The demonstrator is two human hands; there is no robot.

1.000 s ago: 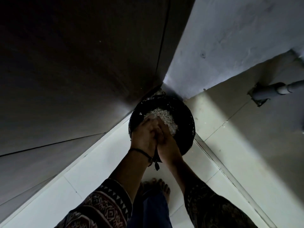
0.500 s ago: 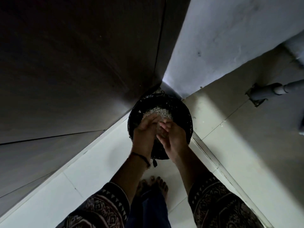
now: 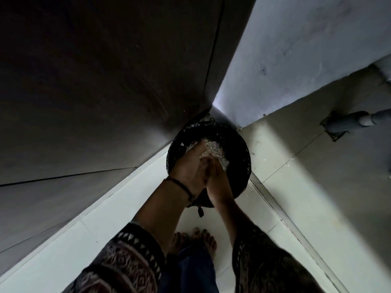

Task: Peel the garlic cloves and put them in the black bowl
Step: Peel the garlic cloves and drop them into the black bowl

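A round black container (image 3: pixel 243 149) lined with a crinkled black bag stands on the floor in the corner below me. A heap of pale, papery garlic skins (image 3: pixel 219 154) lies inside it. My left hand (image 3: pixel 188 166), with a dark cord bracelet at the wrist, and my right hand (image 3: pixel 218 180) are pressed palm to palm over the container's near half, fingers stretched out toward the skins. I see nothing held in either hand. No whole garlic cloves are visible.
A dark panelled surface (image 3: pixel 105 81) rises on the left and a pale wall (image 3: pixel 296 49) on the right, meeting behind the container. A grey pipe (image 3: pixel 347 123) enters the tiled floor at the right. My bare feet (image 3: pixel 196 240) stand on white tiles just short of the container.
Half a second ago my hands were apart with spread fingers over the container; now they are pressed together again and reach slightly farther in.
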